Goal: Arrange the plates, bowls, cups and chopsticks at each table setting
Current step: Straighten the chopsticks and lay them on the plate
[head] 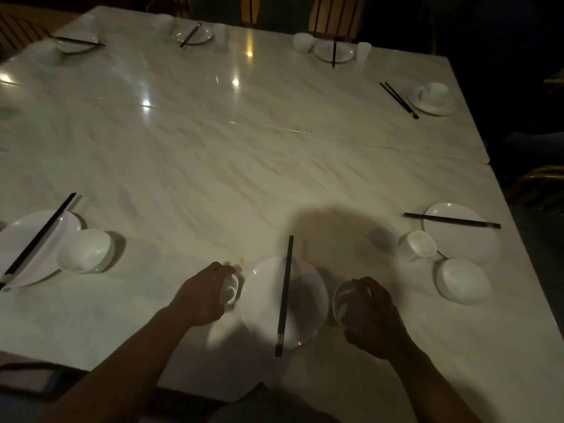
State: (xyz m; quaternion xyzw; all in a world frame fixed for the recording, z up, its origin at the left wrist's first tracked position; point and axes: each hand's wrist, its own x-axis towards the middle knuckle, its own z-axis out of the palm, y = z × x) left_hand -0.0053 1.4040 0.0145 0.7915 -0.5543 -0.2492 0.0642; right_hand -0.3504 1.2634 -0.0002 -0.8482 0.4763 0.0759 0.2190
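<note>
In front of me a white plate (265, 303) lies on the marble table (213, 166), with black chopsticks (284, 294) laid across it. My left hand (203, 296) grips a small white cup (229, 290) just left of the plate, tilted on its side. My right hand (374, 315) holds a white bowl (343, 302) just right of the plate, its opening tipped toward the plate. To the right sits another setting: plate (467, 239), chopsticks (451, 220), cup (418, 244), bowl (462, 280). The left setting has a plate (21, 239), chopsticks (39, 236) and a bowl (85, 251).
Several more settings with plates, cups and chopsticks line the far edge (334, 51) and the right side (433, 99). Chairs stand behind the far edge (335, 13) and at the right (543, 184). The table's near edge runs under my forearms.
</note>
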